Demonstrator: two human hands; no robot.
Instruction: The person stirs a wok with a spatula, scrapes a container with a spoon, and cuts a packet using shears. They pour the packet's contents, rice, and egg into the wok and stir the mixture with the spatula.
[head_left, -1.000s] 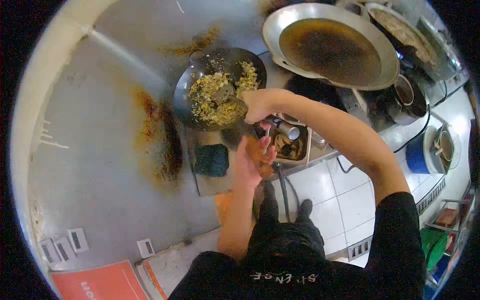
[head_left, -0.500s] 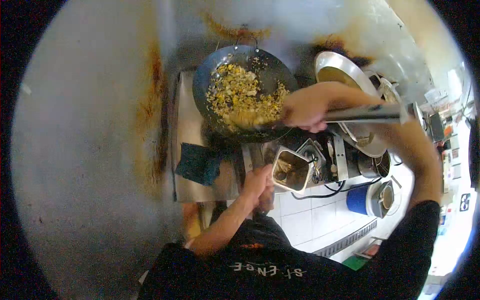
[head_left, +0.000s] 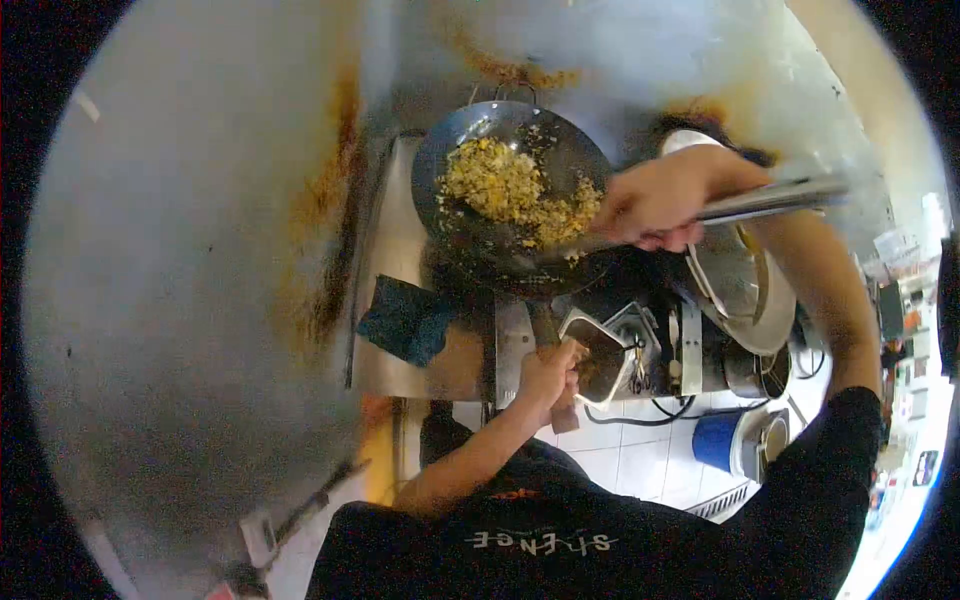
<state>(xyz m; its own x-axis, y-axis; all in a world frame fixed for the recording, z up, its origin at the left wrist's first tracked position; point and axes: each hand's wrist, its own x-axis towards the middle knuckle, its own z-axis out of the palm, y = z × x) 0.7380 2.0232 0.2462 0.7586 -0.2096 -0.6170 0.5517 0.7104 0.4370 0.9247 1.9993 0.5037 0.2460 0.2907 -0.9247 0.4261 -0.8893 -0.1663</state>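
Observation:
A dark wok [head_left: 567, 150] stands on the stove with fried rice [head_left: 500, 185] in it, pale grains with yellow bits. My left hand [head_left: 548, 385] is closed around the wok's handle [head_left: 565, 418] on the near side. Over the wok's right rim, my right hand [head_left: 655, 203] grips a cooking tool by its long metal handle [head_left: 775, 200], blurred by motion. The tool's working end cannot be made out, hidden low by my hand and the rice. Just right of my left hand is a square metal container [head_left: 605, 368].
A dark folded cloth [head_left: 405, 320] lies on the metal counter at left. Beyond the container sits a tray of small utensils [head_left: 640, 345]. Large metal pans [head_left: 765, 300] stand at right. A blue bucket [head_left: 715, 440] is on the tiled floor. A metal wall rises behind.
The whole view has shifted, placing the wok further right. Rice near the wok's close side has moved, showing more dark metal there. My left hand keeps its grip on the handle.

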